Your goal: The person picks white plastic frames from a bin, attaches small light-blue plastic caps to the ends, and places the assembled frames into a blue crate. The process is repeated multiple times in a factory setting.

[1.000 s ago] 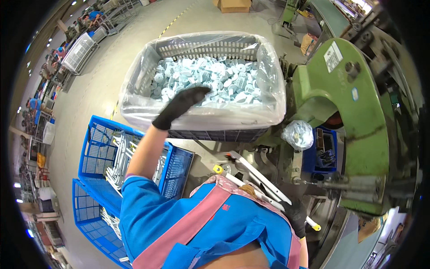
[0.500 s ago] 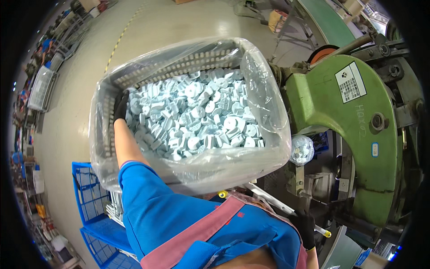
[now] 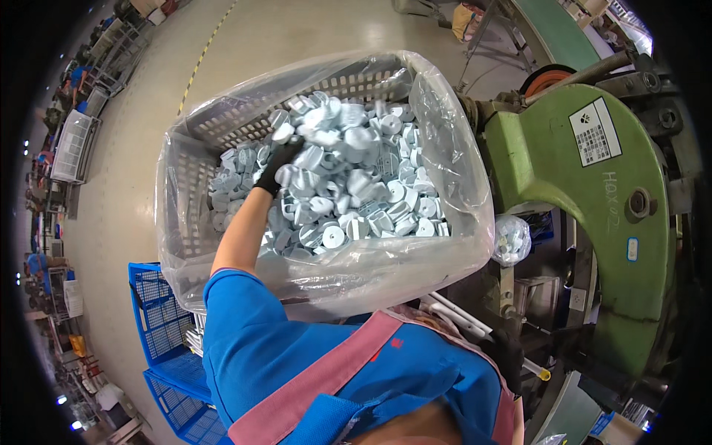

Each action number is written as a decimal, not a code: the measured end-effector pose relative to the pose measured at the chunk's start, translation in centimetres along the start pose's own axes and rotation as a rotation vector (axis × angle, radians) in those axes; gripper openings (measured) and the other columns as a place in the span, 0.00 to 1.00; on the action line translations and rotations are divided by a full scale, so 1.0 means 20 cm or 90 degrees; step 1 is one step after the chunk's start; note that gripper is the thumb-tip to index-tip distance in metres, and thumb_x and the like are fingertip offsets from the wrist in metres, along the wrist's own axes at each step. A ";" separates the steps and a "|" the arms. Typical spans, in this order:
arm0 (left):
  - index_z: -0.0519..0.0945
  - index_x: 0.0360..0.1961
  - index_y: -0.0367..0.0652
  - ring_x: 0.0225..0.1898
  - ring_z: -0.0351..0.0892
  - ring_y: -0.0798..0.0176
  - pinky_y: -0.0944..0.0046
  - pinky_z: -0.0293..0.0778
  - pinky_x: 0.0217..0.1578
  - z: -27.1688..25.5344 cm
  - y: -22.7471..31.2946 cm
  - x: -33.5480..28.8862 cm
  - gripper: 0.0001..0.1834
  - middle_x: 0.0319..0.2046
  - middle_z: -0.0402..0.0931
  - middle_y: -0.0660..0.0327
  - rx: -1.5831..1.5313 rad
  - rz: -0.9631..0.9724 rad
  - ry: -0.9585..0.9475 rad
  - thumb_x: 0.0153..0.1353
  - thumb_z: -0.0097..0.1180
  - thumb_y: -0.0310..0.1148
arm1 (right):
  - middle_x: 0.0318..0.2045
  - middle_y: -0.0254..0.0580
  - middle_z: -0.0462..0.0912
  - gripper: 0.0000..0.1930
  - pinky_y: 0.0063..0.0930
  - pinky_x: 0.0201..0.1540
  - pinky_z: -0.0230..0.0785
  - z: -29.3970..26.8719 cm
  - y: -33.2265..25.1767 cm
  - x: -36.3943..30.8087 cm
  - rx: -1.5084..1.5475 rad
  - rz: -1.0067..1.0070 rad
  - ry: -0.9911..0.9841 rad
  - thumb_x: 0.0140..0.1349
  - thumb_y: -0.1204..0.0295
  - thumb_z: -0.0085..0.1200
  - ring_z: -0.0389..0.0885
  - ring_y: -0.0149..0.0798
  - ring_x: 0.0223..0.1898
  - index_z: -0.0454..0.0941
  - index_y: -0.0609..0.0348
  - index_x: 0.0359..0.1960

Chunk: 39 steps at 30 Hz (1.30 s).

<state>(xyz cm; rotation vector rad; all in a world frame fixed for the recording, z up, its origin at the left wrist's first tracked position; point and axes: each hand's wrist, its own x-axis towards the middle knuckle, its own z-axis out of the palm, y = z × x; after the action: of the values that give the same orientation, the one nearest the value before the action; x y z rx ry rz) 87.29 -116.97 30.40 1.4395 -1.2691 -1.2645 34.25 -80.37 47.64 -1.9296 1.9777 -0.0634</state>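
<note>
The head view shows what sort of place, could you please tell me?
Most likely a factory workshop: a big green machine, a plastic-lined crate heaped with small pale parts, and blue baskets.

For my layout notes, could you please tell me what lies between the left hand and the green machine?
Pale parts, then the plastic liner, in the head view.

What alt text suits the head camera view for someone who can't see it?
A person's black-gloved left hand is among pale grey-blue rounded parts heaped in a perforated basket lined with clear film. The dark-gloved right hand is at a white tube with a yellow end; a curved green metal machine stands to the right.
</note>
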 end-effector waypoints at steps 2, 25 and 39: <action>0.68 0.61 0.40 0.50 0.73 0.64 0.65 0.69 0.50 0.24 0.10 -0.02 0.32 0.52 0.73 0.60 -0.063 0.013 -0.029 0.59 0.61 0.43 | 0.28 0.42 0.79 0.14 0.38 0.29 0.70 0.01 0.00 0.01 -0.002 -0.061 0.058 0.48 0.67 0.65 0.78 0.50 0.26 0.77 0.54 0.36; 0.64 0.65 0.48 0.60 0.66 0.58 0.63 0.62 0.58 -0.53 -0.19 -0.61 0.33 0.61 0.67 0.56 0.459 -0.127 0.258 0.63 0.51 0.54 | 0.22 0.40 0.77 0.07 0.38 0.27 0.70 0.02 0.01 -0.01 0.010 -0.059 0.122 0.47 0.66 0.62 0.78 0.47 0.25 0.75 0.50 0.25; 0.77 0.46 0.42 0.30 0.72 0.76 0.71 0.69 0.30 0.69 0.48 -0.47 0.19 0.30 0.77 0.69 0.006 -0.040 -0.169 0.63 0.56 0.46 | 0.25 0.37 0.76 0.07 0.38 0.31 0.71 0.01 0.02 -0.05 0.010 -0.098 0.138 0.47 0.66 0.62 0.78 0.45 0.29 0.75 0.50 0.24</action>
<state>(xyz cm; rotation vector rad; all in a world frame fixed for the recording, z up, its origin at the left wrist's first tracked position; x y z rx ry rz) 72.24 -108.58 38.98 1.3602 -1.4120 -1.5330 33.80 -79.45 47.61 -2.1395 1.9477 -0.3409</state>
